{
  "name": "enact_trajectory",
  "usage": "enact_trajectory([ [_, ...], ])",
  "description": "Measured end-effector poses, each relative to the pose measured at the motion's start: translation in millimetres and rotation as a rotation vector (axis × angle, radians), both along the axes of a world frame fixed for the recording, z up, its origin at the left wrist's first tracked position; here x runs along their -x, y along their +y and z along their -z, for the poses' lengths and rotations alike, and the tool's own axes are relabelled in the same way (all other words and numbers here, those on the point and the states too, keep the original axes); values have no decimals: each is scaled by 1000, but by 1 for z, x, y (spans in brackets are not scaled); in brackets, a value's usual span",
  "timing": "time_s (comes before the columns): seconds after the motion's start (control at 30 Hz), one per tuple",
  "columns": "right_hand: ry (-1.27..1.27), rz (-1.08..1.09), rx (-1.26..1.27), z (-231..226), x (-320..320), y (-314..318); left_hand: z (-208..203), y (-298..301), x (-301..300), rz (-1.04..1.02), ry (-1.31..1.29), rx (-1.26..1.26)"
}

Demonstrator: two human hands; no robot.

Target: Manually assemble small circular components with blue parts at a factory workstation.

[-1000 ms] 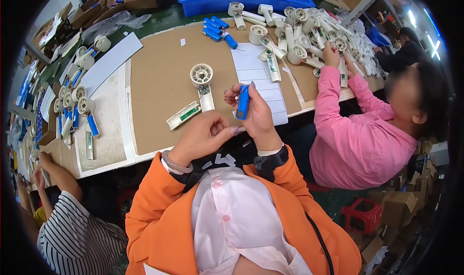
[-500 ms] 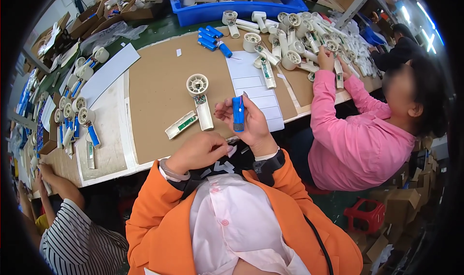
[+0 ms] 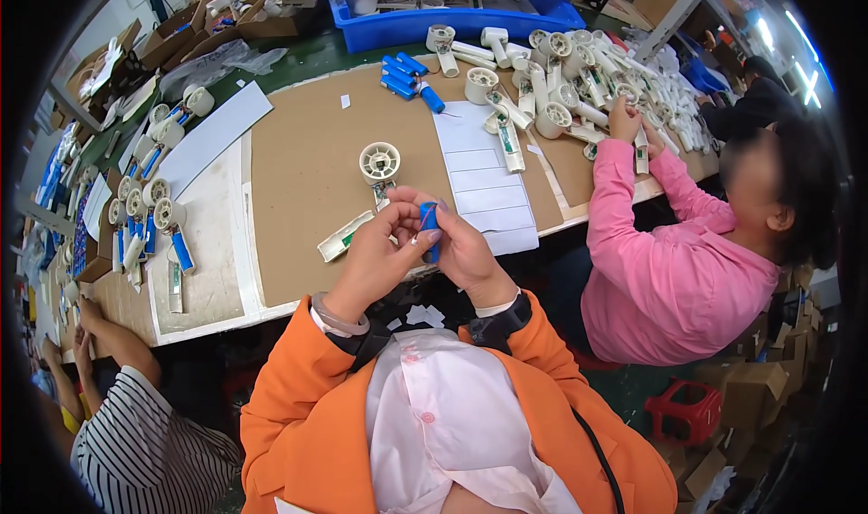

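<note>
My left hand (image 3: pixel 378 254) and my right hand (image 3: pixel 463 247) meet over the near edge of the brown cardboard-covered table (image 3: pixel 298 179). Together they pinch a small blue cylinder (image 3: pixel 429 219) that stands upright between my fingers, with thin wires at its top. Just beyond my hands lies a white fan-shaped part with a round grille head (image 3: pixel 380 163). A white handle half-shell with a green board inside (image 3: pixel 344 235) rests to the left of my left hand.
Several blue cylinders (image 3: pixel 404 74) lie at the table's far side near a blue bin (image 3: pixel 452 21). A heap of white fan parts (image 3: pixel 561 89) lies at right, where a person in pink (image 3: pixel 669 270) works. Another person in stripes (image 3: pixel 136 433) sits at left, by rows of fans (image 3: pixel 149 229).
My hands have drawn closer to my body with the blue cylinder, and my left hand has come up to grip it together with the right.
</note>
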State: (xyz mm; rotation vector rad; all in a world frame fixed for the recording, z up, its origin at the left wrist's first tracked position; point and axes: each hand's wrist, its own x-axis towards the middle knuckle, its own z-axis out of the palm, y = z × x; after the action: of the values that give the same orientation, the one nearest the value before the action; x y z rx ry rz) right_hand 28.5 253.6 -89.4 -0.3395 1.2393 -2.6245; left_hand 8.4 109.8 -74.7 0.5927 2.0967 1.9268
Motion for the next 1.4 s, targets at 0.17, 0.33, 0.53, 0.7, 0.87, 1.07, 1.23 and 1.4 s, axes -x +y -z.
enact_trajectory([
  [0.17,-61,-7,10,5,0,4,-7,-3,0,34,-28,152],
  [0.33,1,65,-158,15,5,1,13,-11,2,7,-50,59],
  [0.53,213,390,-745,36,9,29,10,-34,2,8,-205,-31],
  [0.7,401,580,-952,51,6,41,7,-45,-5,157,-364,-31],
  [0.87,529,581,-1189,45,3,29,30,-56,-8,184,-388,-11],
  [1.07,520,594,-1162,47,6,28,41,-60,0,186,-456,-1],
  [1.23,509,591,-1168,47,5,29,34,-60,5,207,-561,1],
  [1.4,487,591,-1132,48,5,31,35,-59,6,224,-590,-42],
])
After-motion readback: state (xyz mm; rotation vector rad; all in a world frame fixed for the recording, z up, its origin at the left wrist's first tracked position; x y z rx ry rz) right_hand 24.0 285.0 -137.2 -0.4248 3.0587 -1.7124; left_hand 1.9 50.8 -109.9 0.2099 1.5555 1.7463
